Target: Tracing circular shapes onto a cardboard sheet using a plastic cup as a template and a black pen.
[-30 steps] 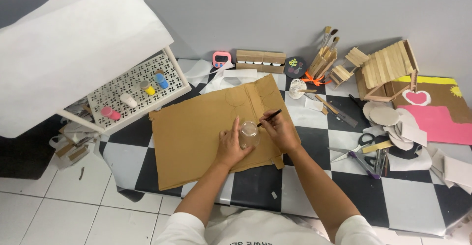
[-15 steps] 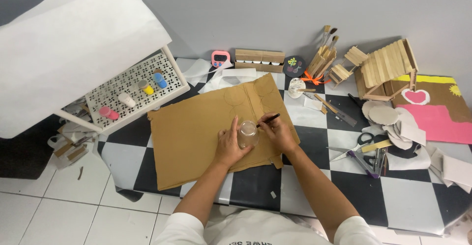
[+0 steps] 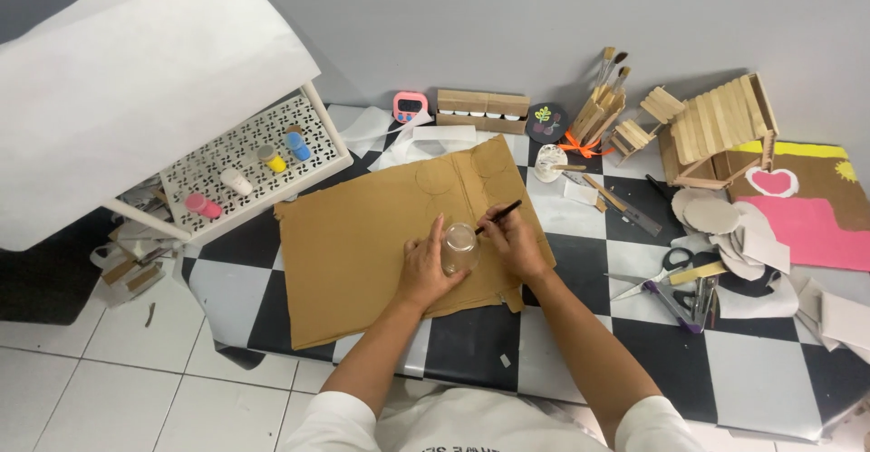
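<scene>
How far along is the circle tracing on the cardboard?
Already done: two pencilled circles show on the cardboard sheet. In hand: the left hand steadies a clear round jar while the right hand runs a dark pen along its rim. Left: nothing looks cut out; the scissors lie aside.

Clear jar (image 3: 460,247) upright on cardboard (image 3: 362,252)

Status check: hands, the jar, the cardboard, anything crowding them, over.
Left hand pressing clear jar on cardboard sheet. Right hand holds dark pen at jar's rim. Nothing crowding; scissors well off right.
</scene>
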